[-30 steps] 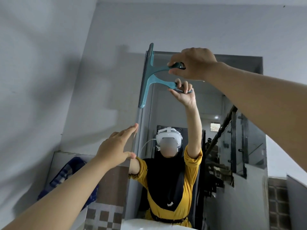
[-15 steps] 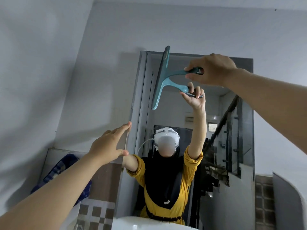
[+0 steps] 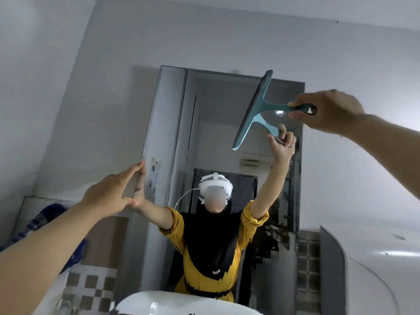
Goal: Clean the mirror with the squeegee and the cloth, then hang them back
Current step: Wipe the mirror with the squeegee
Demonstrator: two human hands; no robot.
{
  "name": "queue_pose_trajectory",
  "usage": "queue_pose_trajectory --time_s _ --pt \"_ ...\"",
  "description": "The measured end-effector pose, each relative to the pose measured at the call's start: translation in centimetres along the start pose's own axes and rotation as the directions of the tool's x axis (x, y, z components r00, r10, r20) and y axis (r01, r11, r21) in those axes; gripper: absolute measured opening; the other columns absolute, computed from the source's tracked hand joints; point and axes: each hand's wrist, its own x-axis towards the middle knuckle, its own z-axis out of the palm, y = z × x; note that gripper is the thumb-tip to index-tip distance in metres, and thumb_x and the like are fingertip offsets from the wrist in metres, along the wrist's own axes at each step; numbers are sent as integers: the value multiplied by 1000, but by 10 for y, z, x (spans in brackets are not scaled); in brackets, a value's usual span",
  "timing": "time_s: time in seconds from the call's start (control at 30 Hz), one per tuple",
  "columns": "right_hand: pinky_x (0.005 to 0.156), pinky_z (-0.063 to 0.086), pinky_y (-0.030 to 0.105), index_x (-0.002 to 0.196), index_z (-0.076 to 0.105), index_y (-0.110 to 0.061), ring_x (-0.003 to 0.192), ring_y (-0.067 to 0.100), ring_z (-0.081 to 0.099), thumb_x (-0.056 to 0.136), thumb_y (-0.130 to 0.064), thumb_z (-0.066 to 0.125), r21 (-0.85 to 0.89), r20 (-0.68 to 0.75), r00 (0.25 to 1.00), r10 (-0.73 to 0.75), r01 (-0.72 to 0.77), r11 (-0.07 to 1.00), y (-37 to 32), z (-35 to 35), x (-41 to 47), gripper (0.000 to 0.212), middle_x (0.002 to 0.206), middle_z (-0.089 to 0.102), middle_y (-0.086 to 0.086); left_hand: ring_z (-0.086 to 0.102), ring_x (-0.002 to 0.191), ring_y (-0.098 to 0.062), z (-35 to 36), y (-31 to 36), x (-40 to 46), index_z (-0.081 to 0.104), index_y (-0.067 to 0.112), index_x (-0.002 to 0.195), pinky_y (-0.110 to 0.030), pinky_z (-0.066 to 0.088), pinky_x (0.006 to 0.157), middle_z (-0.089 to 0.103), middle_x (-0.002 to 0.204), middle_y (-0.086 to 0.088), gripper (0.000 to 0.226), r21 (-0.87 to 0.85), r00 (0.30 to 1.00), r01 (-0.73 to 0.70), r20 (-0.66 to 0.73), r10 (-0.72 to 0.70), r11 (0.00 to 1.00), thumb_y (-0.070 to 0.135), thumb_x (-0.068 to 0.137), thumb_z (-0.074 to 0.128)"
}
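Your right hand (image 3: 329, 111) is up in the upper right of the frame, fingers wrapped tight around the handle of the squeegee (image 3: 254, 110). The teal blade runs on a slant, top end near the upper right corner of the mirror (image 3: 172, 133), lower end down toward centre frame, and it lies against the glass high on the right side. The handle reaches right into your grip, its dark tip poking out past your fingers.

Your left hand (image 3: 113, 194) sits left of centre, fingers stretched flat and empty, fingertips on the mirror's left edge, thumb tucked underneath. Its reflection meets it right there at the glass.

In the mirror you see yourself: yellow sleeves, a dark covering, a white headset, both arms raised. The reflected squeegee handle shows just under the real one.

Lower left, a blue checked cloth (image 3: 43, 223) is draped by the wall, partly behind your left forearm; how it hangs I can't tell. Below it, brown and white tiles (image 3: 91, 289). A white basin (image 3: 181, 303) curves along the bottom edge of the frame.
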Motion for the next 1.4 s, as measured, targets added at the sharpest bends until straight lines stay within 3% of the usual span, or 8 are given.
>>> queue_pose_trajectory --time_s 0.17,0.4,0.53,0.7,0.83,0.93,1.17,1.4 --pt "64 40 30 105 65 -32 72 21 51 89 -48 56 6 -4 997 77 -77 997 12 1 -18 25 78 62 -5 62 96 -28 -1 3 0 -7 43 143 -40 53 76 55 131 -13 113 0 999 41 23 -41 999 36 69 78" --pt "63 38 29 104 64 -32 74 22 52 90 -47 57 -7 4 987 160 -160 987 0 -7 -28 22 75 57 -8 62 96 -29 0 5 0 -3 42 144 -41 52 78 57 129 -15 113 -48 999 24 25 -22 999 34 68 79" --pt "59 41 29 99 64 -32 71 26 55 89 -49 57 -13 14 953 302 -302 953 -4 -11 -44 21 73 60 -2 57 89 -24 3 1 1 -8 39 144 -40 53 75 61 118 -14 112 -10 1000 1 25 0 1000 36 71 77" --pt "57 41 28 100 62 -31 71 27 56 89 -51 54 35 35 871 490 -491 871 -34 -6 -55 24 79 62 0 50 108 -25 9 -5 4 -13 45 142 -40 52 77 46 139 -3 110 -51 999 -6 33 7 999 35 75 74" --pt "50 31 23 105 56 -24 69 24 53 93 -44 49 90 67 798 600 -603 793 -75 2 -55 25 87 59 1 46 115 -27 12 -5 6 -14 44 141 -43 51 80 25 153 5 109 -71 999 -4 42 7 997 32 76 72" --pt "52 38 26 110 49 -18 65 22 54 97 -38 42 153 110 737 667 -676 721 -108 12 -53 24 87 60 4 41 122 -27 11 -5 6 -11 43 143 -45 49 84 14 156 10 106 -92 998 10 57 -5 996 31 77 71" --pt "48 37 25 110 44 -15 59 14 53 100 -32 37 344 112 578 809 -786 514 -173 36 -49 21 77 57 -1 43 119 -29 8 -4 4 -3 38 145 -44 46 78 21 154 10 102 -78 1000 -22 7 23 997 31 76 71" --pt "56 48 31 97 46 -19 59 15 54 97 -32 44 473 115 428 897 -817 329 -220 50 -52 13 76 58 -1 43 116 -29 5 -4 1 -4 35 146 -41 42 69 23 151 6 97 -62 998 -56 3 56 997 31 80 67"
